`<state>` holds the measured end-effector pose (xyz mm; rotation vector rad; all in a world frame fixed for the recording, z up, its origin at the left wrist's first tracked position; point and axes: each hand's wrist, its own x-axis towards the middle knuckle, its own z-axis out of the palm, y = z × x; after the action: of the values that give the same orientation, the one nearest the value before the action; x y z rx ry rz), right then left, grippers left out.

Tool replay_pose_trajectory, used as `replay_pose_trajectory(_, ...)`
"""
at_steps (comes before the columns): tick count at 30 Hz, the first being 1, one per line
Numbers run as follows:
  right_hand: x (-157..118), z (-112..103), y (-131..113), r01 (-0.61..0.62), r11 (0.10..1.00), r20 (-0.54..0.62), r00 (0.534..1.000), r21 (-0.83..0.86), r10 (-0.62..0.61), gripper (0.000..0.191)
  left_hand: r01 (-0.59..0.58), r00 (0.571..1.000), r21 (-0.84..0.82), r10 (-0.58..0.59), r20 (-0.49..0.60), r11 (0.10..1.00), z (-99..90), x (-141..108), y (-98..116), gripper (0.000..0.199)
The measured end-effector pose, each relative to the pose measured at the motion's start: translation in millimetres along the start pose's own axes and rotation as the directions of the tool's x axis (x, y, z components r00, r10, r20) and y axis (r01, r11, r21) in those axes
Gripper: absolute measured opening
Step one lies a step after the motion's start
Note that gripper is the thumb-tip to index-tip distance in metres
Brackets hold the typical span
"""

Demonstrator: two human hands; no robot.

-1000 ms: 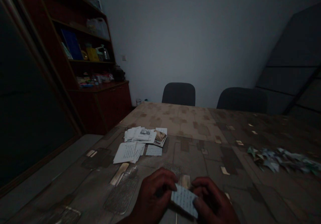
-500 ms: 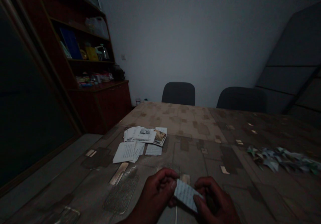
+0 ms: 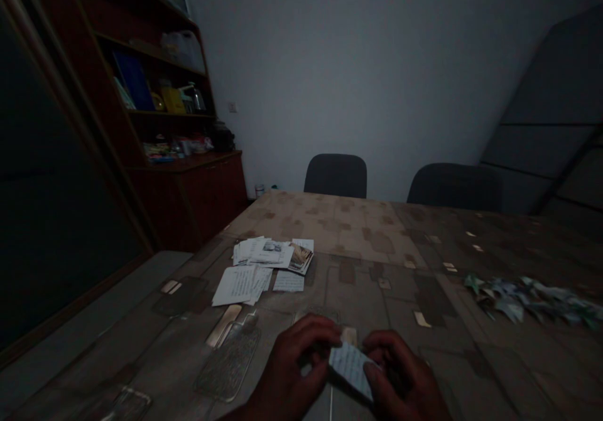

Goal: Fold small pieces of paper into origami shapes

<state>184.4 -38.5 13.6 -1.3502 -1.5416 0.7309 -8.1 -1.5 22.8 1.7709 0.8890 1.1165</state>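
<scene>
Low in the view, my left hand (image 3: 296, 361) and my right hand (image 3: 400, 377) both pinch a small sheet of handwritten blue-lined paper (image 3: 351, 371), which looks folded, just above the table. Its edge is partly hidden under my right fingers. Ahead and left of my hands lie a stack of papers and photographs (image 3: 268, 252), loose handwritten sheets (image 3: 235, 286) and a small note (image 3: 288, 281). To my right, out of reach of both hands, sits a heap of crumpled blue-green paper pieces (image 3: 522, 298).
A patterned table cover (image 3: 367, 232) spreads under everything. Two dark chairs (image 3: 335, 176) stand beyond the far edge. A wooden shelf unit with books and bottles (image 3: 155, 75) stands at the left wall, and a dark panel fills the left side.
My hands have drawn closer together around the paper, which now sits lower and flatter. The papers and heap on the table have not moved.
</scene>
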Motion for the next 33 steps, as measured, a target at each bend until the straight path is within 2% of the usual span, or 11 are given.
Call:
replay_pose_trajectory(5,0.0,-4.7,-4.1,-0.059,0.998,0.016,0.998,-0.002,0.059,0.024,0.009,1.0,-0.001,-0.009,0.024,1.0,-1.7,2.5,4.0,0.016)
replay_pose_trajectory(7,0.3,-7.0,-3.7,-0.096,0.995,0.036,0.995,-0.014,0.096,0.031,0.114,0.993,-0.022,-0.114,-0.008,0.993,-0.3,3.7,4.6,0.011)
replay_pose_trajectory(10,1.5,-8.4,-2.2,-0.079,0.997,0.104,0.992,0.014,0.077,0.036,0.314,0.944,-0.173,-0.326,-0.049,0.934,3.1,5.8,1.3,0.005)
replay_pose_trajectory(13,3.3,-7.6,-2.0,-0.03,0.999,0.164,0.986,0.013,0.028,0.034,0.368,0.917,-0.333,-0.399,-0.026,0.868,5.6,7.1,-3.6,0.02)
replay_pose_trajectory(18,5.5,-8.8,1.1,0.002,0.998,0.231,0.973,-0.064,0.013,0.032,0.377,0.917,-0.392,-0.397,0.033,0.839,6.5,4.6,-5.2,0.031)
replay_pose_trajectory(25,6.8,-9.7,8.2,-0.007,0.997,0.204,0.979,-0.081,0.023,0.035,0.287,0.946,-0.531,-0.325,0.023,0.798,8.8,0.6,-12.5,0.029)
replay_pose_trajectory(29,6.9,-9.7,6.8,0.001,0.998,0.194,0.981,-0.059,0.01,0.033,0.293,0.942,-0.521,-0.335,0.015,0.801,9.8,1.5,-15.8,0.024)
replay_pose_trajectory(33,5.7,-8.6,6.7,-0.018,0.999,0.187,0.982,-0.027,0.023,0.035,0.278,0.949,-0.527,-0.314,0.021,0.803,9.8,1.7,-16.7,0.03)
